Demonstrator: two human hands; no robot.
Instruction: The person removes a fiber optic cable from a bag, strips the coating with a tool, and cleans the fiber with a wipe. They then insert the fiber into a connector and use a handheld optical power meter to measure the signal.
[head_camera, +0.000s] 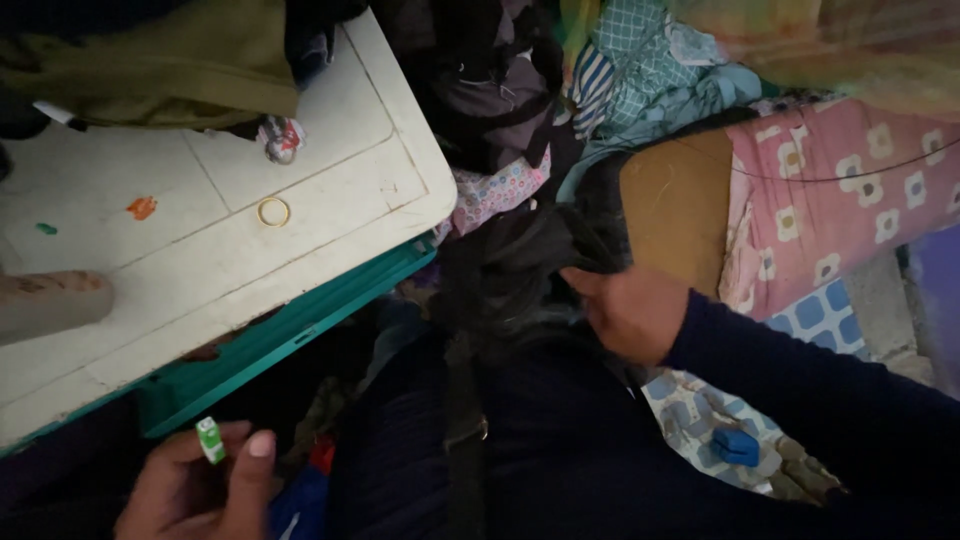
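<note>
Left hand (200, 490) pinches a green-white tube (210, 440); right hand (630, 310) grips dark cloth (520, 270).

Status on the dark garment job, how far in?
Early. Done: nothing visibly finished; mixed clothes lie heaped behind. In hand: the left hand pinches a small green-and-white object, too small to identify; the right hand grips a fold of the black fabric on the lap. Left: no stitching or fastening shows on the fabric. A yellow ring sits untouched on the white lid.
</note>
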